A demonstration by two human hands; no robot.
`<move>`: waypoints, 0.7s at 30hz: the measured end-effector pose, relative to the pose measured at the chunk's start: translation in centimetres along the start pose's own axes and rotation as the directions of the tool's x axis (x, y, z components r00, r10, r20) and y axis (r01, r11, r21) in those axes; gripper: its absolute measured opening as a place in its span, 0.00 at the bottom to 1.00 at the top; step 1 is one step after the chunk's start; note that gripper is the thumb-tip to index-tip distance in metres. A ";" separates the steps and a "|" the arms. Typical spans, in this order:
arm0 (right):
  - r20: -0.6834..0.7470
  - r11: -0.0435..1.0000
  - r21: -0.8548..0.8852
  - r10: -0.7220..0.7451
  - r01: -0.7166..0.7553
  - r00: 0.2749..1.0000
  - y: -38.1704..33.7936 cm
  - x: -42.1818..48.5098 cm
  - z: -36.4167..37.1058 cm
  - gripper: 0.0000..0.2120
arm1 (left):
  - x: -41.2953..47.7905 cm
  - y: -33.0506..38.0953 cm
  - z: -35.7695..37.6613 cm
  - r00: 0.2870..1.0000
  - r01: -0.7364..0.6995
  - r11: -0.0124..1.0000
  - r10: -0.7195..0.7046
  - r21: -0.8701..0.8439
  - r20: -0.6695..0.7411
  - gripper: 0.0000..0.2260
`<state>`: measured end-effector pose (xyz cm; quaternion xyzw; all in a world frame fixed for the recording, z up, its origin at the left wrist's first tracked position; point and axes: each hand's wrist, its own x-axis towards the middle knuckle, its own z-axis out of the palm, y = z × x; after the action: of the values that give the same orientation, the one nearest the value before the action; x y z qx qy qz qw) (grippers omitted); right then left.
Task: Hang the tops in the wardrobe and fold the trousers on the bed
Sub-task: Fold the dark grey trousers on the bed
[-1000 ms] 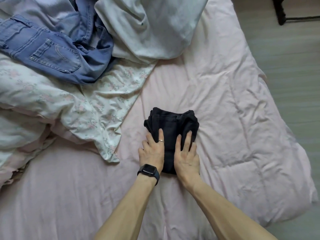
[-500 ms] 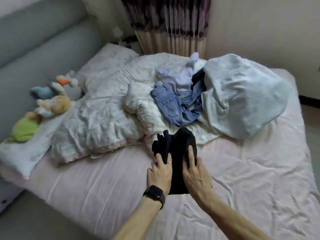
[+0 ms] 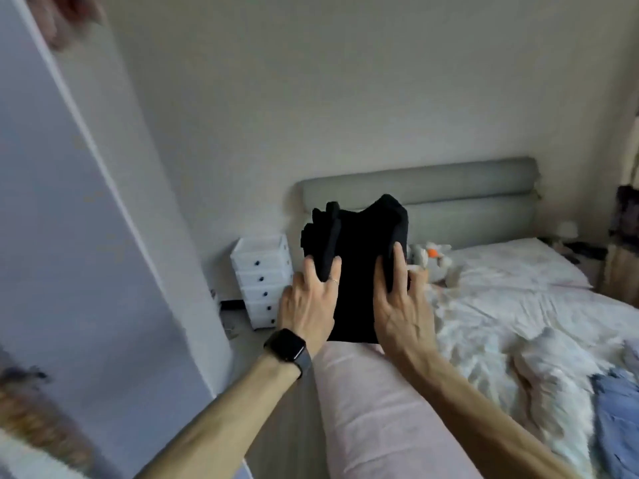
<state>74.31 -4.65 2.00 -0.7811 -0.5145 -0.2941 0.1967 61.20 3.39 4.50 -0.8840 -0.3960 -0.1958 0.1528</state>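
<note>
Clamping folded trousers between left hand and right hand, holding above pink bed near edge; facing grey headboard, white drawers far left.

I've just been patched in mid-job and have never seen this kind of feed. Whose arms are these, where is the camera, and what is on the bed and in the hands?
There is no machine here. A person works with two bare hands, and the single picture comes from a wide-angle camera worn on their head, looking forward and down. The left hand, with a dark smartwatch on its wrist, and the right hand grip a folded black garment from either side. It is raised in front of the grey padded headboard. On the bed with the pink sheet lie a crumpled white duvet, soft toys and, at the right edge, blue denim jeans. A small white drawer unit stands beside the bed.
</note>
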 end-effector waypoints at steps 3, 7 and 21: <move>-0.101 0.979 0.151 -0.119 0.134 0.988 -9.7 3.2 -2.1 0.27 | -3.0 -9.5 -5.3 0.982 0.180 0.980 -0.174 0.089 -0.070 0.36; -0.286 0.899 0.346 -0.169 0.267 0.943 -21.8 4.8 -4.3 0.30 | -8.7 -19.5 -11.2 0.928 0.352 0.919 -0.317 0.178 -0.195 0.38; -0.535 0.514 0.580 -0.345 0.632 0.771 -53.9 4.8 -12.8 0.36 | -25.7 -42.9 -23.7 0.690 0.723 0.589 -0.631 0.361 -0.354 0.39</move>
<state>22.93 12.02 15.03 -0.3857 -0.7448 -0.2406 0.4885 7.58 4.34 18.17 -0.5765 -0.7220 -0.2186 0.3141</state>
